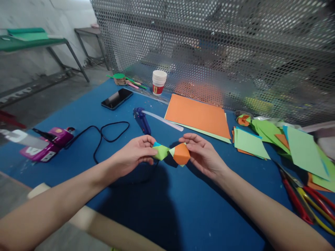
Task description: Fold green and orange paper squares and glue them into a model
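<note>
Between my hands are two small folded paper pieces, their pointed tips meeting or nearly meeting over the blue table (199, 205). My left hand (136, 153) pinches the green folded piece (161, 152), which shows a bit of blue at its top. In my right hand (205, 155), the fingertips hold the right edge of the orange folded piece (181, 154), which has pale green corners. Just beyond my left hand lies a dark blue glue gun (142, 121) with a long translucent glue stick (163, 120) reaching to the right.
Orange sheets (199, 115), small green squares (250, 143) and scissors (295, 188) lie to the right. A phone (117, 98), paper cups (158, 82) and a purple device (48, 144) with a black cable are left and back. A perforated metal panel (188, 52) borders the table's back.
</note>
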`<state>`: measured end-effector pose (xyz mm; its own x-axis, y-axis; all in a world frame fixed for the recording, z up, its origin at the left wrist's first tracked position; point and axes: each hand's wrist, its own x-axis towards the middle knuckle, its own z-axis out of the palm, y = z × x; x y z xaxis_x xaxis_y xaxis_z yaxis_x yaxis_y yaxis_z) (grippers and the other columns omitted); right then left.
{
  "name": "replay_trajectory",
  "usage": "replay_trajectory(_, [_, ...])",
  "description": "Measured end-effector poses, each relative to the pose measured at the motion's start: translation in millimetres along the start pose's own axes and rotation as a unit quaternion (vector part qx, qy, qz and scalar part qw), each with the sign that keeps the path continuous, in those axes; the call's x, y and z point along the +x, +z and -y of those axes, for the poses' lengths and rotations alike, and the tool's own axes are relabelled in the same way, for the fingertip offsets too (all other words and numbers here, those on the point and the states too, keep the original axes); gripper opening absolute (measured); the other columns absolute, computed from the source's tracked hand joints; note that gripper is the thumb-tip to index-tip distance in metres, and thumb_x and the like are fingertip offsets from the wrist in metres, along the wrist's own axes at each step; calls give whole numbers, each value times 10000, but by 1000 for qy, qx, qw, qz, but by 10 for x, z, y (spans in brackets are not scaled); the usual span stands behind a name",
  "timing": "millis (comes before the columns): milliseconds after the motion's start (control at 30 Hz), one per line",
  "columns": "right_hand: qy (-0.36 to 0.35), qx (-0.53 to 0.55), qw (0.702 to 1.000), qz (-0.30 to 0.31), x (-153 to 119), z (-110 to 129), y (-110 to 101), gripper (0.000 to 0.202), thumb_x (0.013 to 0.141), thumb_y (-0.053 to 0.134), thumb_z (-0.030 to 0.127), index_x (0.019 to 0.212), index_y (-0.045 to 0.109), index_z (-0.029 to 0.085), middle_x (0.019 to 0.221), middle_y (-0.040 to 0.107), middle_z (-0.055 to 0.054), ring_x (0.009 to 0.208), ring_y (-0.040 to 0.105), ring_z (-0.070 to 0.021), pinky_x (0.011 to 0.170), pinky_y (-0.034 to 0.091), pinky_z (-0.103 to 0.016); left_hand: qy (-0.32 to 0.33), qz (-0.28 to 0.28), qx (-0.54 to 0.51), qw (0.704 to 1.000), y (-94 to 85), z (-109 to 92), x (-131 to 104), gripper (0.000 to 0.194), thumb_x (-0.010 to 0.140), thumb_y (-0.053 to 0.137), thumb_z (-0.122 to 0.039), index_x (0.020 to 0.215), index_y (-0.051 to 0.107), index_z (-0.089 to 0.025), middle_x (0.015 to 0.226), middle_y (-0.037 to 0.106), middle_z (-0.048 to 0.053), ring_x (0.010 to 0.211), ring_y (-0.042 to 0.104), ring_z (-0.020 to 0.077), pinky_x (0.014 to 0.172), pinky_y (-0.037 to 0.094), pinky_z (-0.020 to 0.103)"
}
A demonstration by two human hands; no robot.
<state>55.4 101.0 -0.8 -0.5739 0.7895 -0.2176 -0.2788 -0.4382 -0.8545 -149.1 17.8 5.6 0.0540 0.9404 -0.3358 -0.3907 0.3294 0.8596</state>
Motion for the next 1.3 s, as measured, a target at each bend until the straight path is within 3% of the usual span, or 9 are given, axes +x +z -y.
replay_trajectory(133, [4,-3,1000,1,-29,-7,44,268,605,774,168,844,659,211,865,690,7,754,620,-81,685,508,-186,-3,-2,16,1000,24,0,-21,220,656,731,-168,832,599,-149,642,617,-21,467,524,59,413,426,163])
replay_trajectory(533, [-12,-90,995,-40,-103,-21,152,282,579,801,214,819,654,200,862,681,-8,733,586,-84,695,474,-215,-10,-5,57,998,41,2,-17,176,715,666,-174,881,659,-116,726,639,32,509,552,77,438,496,189])
replay_trajectory(800, [27,-77,994,-69,-117,-62,171,291,544,809,219,785,650,188,855,676,-20,742,593,-111,687,475,-243,-20,-8,80,997,41,-30,-25,235,684,711,-198,897,636,-133,640,541,-29,388,415,23,284,355,128])
replay_trajectory(1000, [22,-45,994,-95,-129,-128,184,301,539,817,221,784,647,182,827,676,-14,746,604,-107,726,477,-244,-14,-42,52,998,33,-3,-22,250,680,718,-187,902,620,-127,753,623,25,546,564,81,426,495,174])
replay_trajectory(1300, [-5,-35,994,-105,-103,-185,200,265,567,798,217,777,637,198,861,669,-13,756,600,-122,757,485,-281,-31,-66,28,997,133,9,-41,182,688,698,-155,844,615,-111,759,646,40,616,623,112,559,541,220])
